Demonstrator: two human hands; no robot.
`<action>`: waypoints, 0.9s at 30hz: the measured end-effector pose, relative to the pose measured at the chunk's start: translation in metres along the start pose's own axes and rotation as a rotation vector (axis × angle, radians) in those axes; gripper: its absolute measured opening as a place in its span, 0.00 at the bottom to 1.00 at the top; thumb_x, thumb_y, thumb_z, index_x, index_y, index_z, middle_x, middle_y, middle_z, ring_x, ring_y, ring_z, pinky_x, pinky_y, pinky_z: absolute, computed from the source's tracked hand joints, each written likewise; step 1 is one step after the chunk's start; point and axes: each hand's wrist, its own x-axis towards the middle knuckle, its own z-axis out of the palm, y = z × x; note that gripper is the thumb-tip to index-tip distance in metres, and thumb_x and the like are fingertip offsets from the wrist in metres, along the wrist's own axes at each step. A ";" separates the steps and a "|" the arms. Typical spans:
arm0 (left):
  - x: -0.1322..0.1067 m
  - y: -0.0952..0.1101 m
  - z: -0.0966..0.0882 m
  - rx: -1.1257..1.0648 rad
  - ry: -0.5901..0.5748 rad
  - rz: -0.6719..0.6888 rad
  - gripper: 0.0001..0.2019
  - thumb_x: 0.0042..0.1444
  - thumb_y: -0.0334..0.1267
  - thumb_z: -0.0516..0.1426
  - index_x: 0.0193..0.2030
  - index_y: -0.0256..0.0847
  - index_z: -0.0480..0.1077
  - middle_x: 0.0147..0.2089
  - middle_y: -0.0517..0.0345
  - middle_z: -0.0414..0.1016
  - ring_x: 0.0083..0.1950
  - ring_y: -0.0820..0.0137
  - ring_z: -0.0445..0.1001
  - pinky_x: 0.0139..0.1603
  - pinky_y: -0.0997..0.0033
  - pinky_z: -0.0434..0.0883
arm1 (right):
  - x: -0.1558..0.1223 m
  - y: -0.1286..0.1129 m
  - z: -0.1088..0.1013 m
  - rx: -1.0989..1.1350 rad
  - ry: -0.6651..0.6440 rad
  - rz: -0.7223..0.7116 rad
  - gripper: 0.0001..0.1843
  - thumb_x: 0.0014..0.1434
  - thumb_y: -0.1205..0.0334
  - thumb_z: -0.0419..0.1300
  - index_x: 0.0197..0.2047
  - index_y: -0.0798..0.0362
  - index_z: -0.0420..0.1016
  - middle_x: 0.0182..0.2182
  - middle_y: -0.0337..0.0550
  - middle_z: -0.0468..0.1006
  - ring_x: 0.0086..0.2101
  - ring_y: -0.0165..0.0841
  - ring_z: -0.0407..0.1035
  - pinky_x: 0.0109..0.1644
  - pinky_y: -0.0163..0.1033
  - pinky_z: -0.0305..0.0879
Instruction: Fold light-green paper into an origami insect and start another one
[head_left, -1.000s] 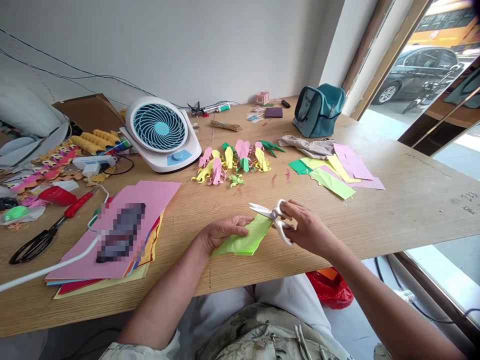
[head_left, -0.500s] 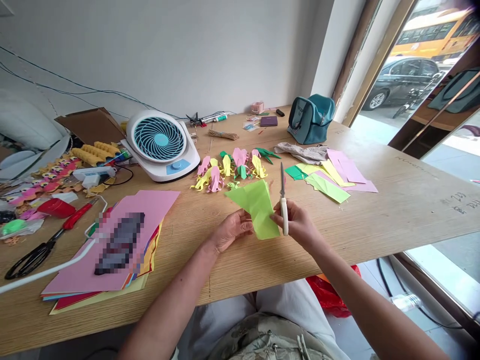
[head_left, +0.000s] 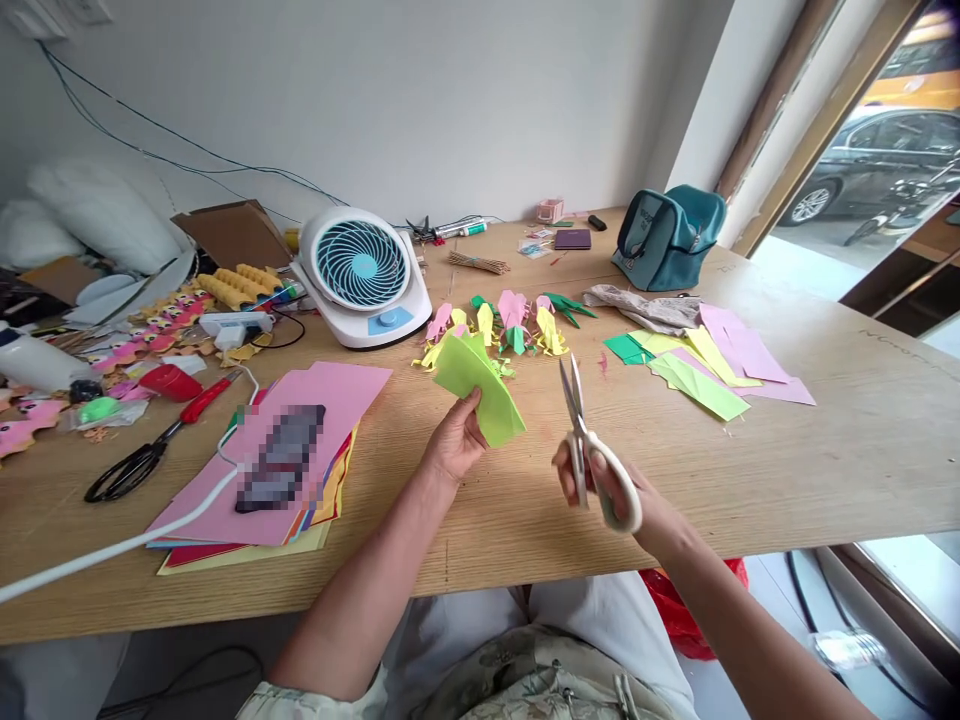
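My left hand (head_left: 457, 440) pinches a folded sheet of light green paper (head_left: 484, 385) between thumb and fingers, holding it above the table. To its right, my right hand (head_left: 592, 475) grips white-handled scissors (head_left: 579, 420), fingers through the handles. The blades are slightly parted and point away from me, apart from the paper. Just behind the green sheet lies a cluster of pink, yellow and green folded paper figures (head_left: 514, 312). Folded and flat paper pieces (head_left: 697, 385) in green, yellow and pink lie to the right.
A white fan (head_left: 365, 275) stands behind on the left. A stack of coloured paper (head_left: 352, 385) and red-handled tool (head_left: 204, 400) lie at left. A grey cloth (head_left: 645, 308) and teal bag (head_left: 671, 240) sit at back right. The table's front edge runs close to my lap.
My right hand has left the green paper and moved right and down; the scissors in it have turned and parted. My left hand now holds the paper alone. The view has shifted left.
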 end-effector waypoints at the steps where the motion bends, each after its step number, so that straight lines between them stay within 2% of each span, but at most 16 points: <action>1: 0.000 0.002 0.000 -0.017 0.009 0.008 0.12 0.55 0.32 0.63 0.46 0.38 0.73 0.37 0.58 0.82 0.40 0.71 0.81 0.45 0.74 0.76 | -0.008 0.004 0.001 0.067 -0.078 0.025 0.28 0.65 0.38 0.46 0.48 0.53 0.70 0.30 0.43 0.71 0.29 0.32 0.64 0.37 0.41 0.61; 5: 0.000 0.004 0.003 -0.050 0.019 -0.002 0.11 0.59 0.32 0.59 0.49 0.37 0.72 0.37 0.58 0.83 0.37 0.72 0.81 0.42 0.75 0.76 | -0.032 0.017 0.012 0.277 -0.259 0.194 0.33 0.64 0.34 0.44 0.47 0.56 0.69 0.31 0.45 0.72 0.28 0.32 0.66 0.35 0.39 0.61; 7: -0.001 0.002 0.005 -0.065 0.036 -0.010 0.09 0.60 0.31 0.58 0.48 0.37 0.73 0.36 0.58 0.83 0.35 0.72 0.81 0.40 0.76 0.76 | -0.036 0.018 0.020 0.301 -0.291 0.226 0.33 0.64 0.34 0.45 0.48 0.57 0.70 0.31 0.45 0.72 0.29 0.32 0.67 0.35 0.39 0.61; 11: -0.003 0.001 0.007 -0.073 0.057 -0.003 0.10 0.60 0.32 0.58 0.49 0.37 0.74 0.37 0.57 0.83 0.36 0.71 0.81 0.39 0.75 0.75 | -0.035 0.016 0.027 0.285 -0.295 0.232 0.31 0.66 0.37 0.44 0.46 0.57 0.71 0.29 0.44 0.72 0.28 0.32 0.68 0.36 0.39 0.62; 15: -0.003 0.001 0.007 -0.059 0.069 0.003 0.11 0.60 0.32 0.59 0.50 0.38 0.73 0.37 0.57 0.83 0.36 0.71 0.81 0.39 0.75 0.76 | -0.031 0.013 0.027 0.289 -0.292 0.225 0.31 0.65 0.36 0.45 0.45 0.57 0.71 0.29 0.44 0.72 0.28 0.31 0.68 0.35 0.38 0.62; 20: -0.003 -0.002 0.006 -0.059 0.078 -0.011 0.09 0.60 0.31 0.58 0.47 0.38 0.74 0.35 0.58 0.82 0.35 0.72 0.81 0.40 0.74 0.76 | -0.029 0.008 0.027 0.286 -0.294 0.207 0.32 0.65 0.35 0.45 0.47 0.57 0.70 0.29 0.43 0.72 0.28 0.31 0.67 0.34 0.38 0.61; 27: -0.007 -0.010 0.008 -0.060 0.035 -0.074 0.06 0.61 0.31 0.57 0.43 0.36 0.74 0.34 0.58 0.82 0.35 0.71 0.81 0.43 0.71 0.76 | -0.024 0.011 0.032 0.283 -0.218 0.183 0.30 0.66 0.36 0.43 0.46 0.55 0.70 0.30 0.44 0.72 0.29 0.32 0.67 0.36 0.39 0.63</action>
